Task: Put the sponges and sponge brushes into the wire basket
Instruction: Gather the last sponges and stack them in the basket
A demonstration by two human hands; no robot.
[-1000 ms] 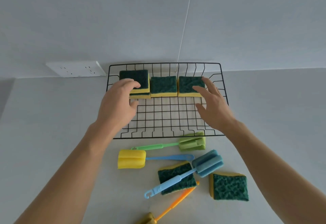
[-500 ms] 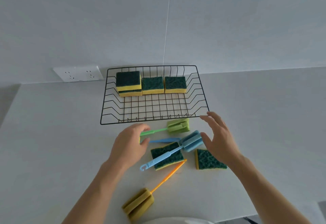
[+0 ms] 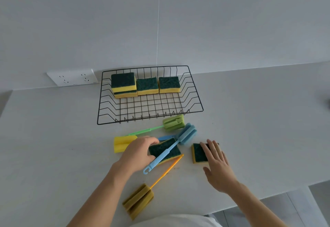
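The black wire basket (image 3: 150, 121) stands at the wall. It holds a stack of two green-and-yellow sponges (image 3: 123, 82) at the left and two single sponges (image 3: 147, 84) (image 3: 169, 83) beside it. In front lie a green sponge brush (image 3: 174, 123), a blue sponge brush (image 3: 187, 134), a yellow sponge brush (image 3: 122, 142) and an olive brush with an orange handle (image 3: 138, 201). My left hand (image 3: 138, 152) curls around the left end of a sponge (image 3: 167, 147) lying under the blue brush's handle. My right hand (image 3: 217, 164) rests with spread fingers on another sponge (image 3: 198, 153).
A white wall socket (image 3: 72, 77) sits left of the basket. The grey counter (image 3: 259, 119) ends at a front edge on the lower right, with floor beyond. The wall runs right behind the basket.
Both hands have come back from the basket to the loose items in front. The left has closed on the middle sponge, and the right has come down onto the right sponge.
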